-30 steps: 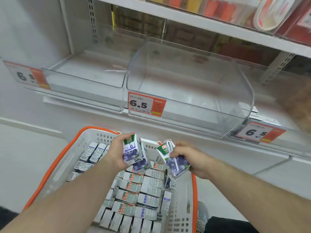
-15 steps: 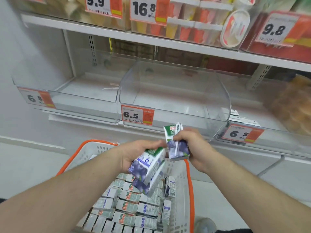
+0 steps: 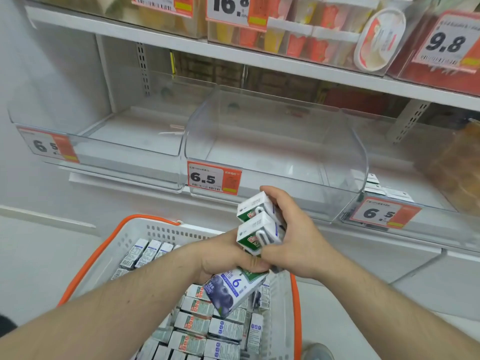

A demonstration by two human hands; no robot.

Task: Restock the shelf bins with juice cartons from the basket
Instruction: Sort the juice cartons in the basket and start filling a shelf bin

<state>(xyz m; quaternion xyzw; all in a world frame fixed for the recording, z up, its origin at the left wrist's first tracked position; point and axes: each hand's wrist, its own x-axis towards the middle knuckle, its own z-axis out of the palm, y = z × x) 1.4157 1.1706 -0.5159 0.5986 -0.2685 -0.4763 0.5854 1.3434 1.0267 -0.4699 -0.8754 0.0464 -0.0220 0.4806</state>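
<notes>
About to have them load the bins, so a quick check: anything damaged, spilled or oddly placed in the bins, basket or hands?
Nothing looks damaged or spilled. The middle bin holds no cartons. The right hand grips two cartons stacked upright; the left hand holds one carton tilted over the basket.

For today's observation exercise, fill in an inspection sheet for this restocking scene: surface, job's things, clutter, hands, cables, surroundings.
Surface: white shelf under clear bins.
Job's things: middle bin holds no cartons; basket full of cartons.
Clutter: nothing seen.
Hands: left hand holds a blueberry carton; right hand grips two stacked cartons, below the bin's front.
Cables: nothing seen.
Surroundings: 6.5 price tag; stocked upper shelf.
</notes>
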